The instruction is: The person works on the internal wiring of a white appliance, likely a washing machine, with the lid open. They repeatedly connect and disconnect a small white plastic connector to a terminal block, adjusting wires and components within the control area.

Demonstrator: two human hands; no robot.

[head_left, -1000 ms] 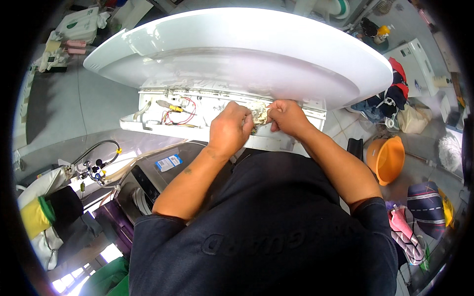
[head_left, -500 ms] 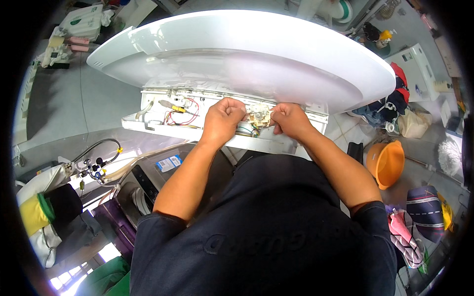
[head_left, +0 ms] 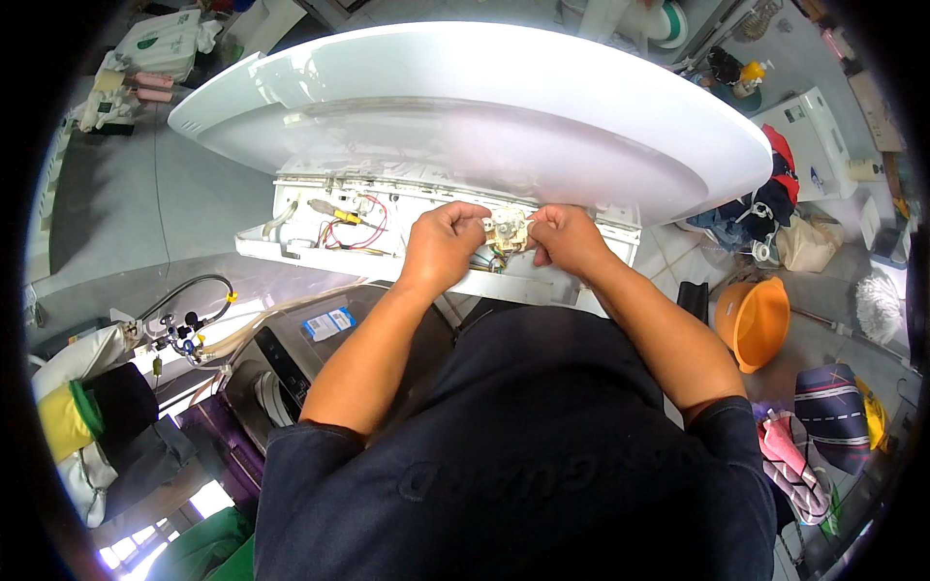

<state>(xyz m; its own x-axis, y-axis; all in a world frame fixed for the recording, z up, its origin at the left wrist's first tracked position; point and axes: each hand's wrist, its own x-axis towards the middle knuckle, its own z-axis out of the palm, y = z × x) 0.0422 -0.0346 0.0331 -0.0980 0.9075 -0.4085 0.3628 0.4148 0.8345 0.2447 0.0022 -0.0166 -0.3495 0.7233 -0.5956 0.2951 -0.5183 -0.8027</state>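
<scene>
A curved white lid (head_left: 475,82) stands raised behind an open white panel housing (head_left: 271,242). My left hand (head_left: 441,242) pinches the left edge of a cream plastic component (head_left: 509,230) with wires beneath it. My right hand (head_left: 567,237) grips that component's right side, fingers curled around its edge. A screwdriver with a yellow-and-black handle (head_left: 339,212) lies in the housing's left part among red and dark wires (head_left: 373,228).
A dark grey appliance (head_left: 310,329) sits at lower left, near a gauge manifold with black hoses (head_left: 189,329) and bags (head_left: 82,416). An orange basin (head_left: 751,324), piled clothing (head_left: 741,218) and folded fabrics (head_left: 828,416) are on the right.
Both hands have moved slightly apart compared with a second ago, exposing more of the cream component and the wires under it. My left hand has shifted a little left.
</scene>
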